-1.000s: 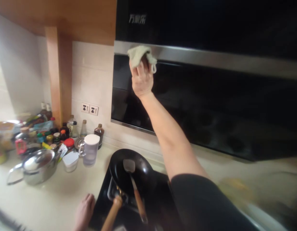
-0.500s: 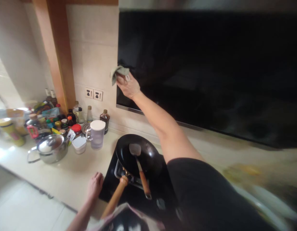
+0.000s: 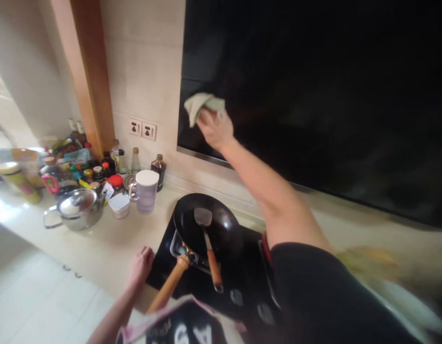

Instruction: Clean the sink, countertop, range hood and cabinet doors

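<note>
My right hand (image 3: pixel 216 126) is stretched out and closed on a pale grey-green cloth (image 3: pixel 199 104), which lies against the glossy black panel (image 3: pixel 314 105) on the wall, near its lower left corner. Low on the left, my left hand (image 3: pixel 142 262) rests on the countertop (image 3: pixel 109 255) beside the stove's edge. Its fingers look curled in, with nothing visible in them. Between the two arms a black wok (image 3: pixel 224 229) sits on the black stove (image 3: pixel 242 282). Inside it leans a spatula (image 3: pixel 212 263) with a wooden handle. The wok's own wooden handle (image 3: pixel 168 284) points toward me.
Left of the stove stand a lidded steel pot (image 3: pixel 79 210), a white tub (image 3: pixel 119 205) and a clear pitcher (image 3: pixel 146 193) with a white lid. Several bottles and jars crowd behind them, with a brown bottle (image 3: pixel 159 169) near the wall. Two sockets (image 3: pixel 142 129) sit above.
My right hand has moved the cloth rightward across the black panel, away from its left edge. My left hand stays on the countertop. The view has shifted slightly.
</note>
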A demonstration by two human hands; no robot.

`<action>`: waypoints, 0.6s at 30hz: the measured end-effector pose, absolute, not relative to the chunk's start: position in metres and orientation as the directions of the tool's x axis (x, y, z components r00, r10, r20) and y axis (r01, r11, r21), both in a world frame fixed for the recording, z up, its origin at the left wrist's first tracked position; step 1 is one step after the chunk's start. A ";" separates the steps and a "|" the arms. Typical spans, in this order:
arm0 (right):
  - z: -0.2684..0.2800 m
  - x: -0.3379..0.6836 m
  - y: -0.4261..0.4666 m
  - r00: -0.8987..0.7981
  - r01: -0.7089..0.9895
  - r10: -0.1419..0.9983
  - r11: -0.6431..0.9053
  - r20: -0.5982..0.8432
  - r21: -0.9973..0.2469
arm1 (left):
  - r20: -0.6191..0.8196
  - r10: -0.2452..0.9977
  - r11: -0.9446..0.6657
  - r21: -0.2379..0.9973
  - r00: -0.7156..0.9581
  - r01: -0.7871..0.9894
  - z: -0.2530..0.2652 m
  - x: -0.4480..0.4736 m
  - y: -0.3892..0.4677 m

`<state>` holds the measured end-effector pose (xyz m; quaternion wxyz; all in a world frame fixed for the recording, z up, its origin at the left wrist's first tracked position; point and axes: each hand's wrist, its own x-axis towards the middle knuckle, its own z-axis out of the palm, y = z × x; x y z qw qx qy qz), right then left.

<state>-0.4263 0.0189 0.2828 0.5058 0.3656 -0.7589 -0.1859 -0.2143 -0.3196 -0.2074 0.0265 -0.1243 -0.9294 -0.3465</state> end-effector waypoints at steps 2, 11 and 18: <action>0.306 -0.430 0.010 -0.242 -0.315 -0.596 0.795 0.766 0.519 | 0.122 0.217 0.731 0.637 -0.968 0.245 -0.204 -0.212 -0.321; 0.244 -0.460 -0.031 -0.597 -0.484 -0.631 0.776 0.496 0.405 | 0.074 0.226 0.748 0.625 -0.971 0.222 -0.195 -0.206 -0.325; 0.216 -0.455 -0.015 -0.666 -0.520 -0.660 0.745 0.347 0.418 | 0.089 0.225 0.749 0.621 -0.970 0.230 -0.203 -0.208 -0.324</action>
